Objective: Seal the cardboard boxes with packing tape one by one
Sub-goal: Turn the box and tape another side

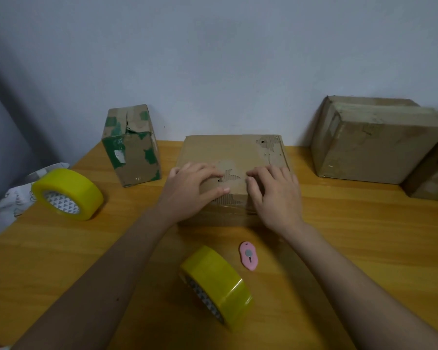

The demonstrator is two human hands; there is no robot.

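On the flat box [232, 157], both hands press: left hand [191, 189], right hand [276, 195]

Head view, looking forward and down, close over table [339, 236]

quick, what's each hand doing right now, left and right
Left hand: open, fingers pressing flat on top of the flat cardboard box, holding nothing.
Right hand: open, resting flat on the same box, holding nothing.

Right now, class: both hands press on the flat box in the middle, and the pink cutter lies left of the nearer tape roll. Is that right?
Not quite. The head view shows the pink cutter right of the nearer tape roll, not left. Left hand and right hand do press on the flat box.
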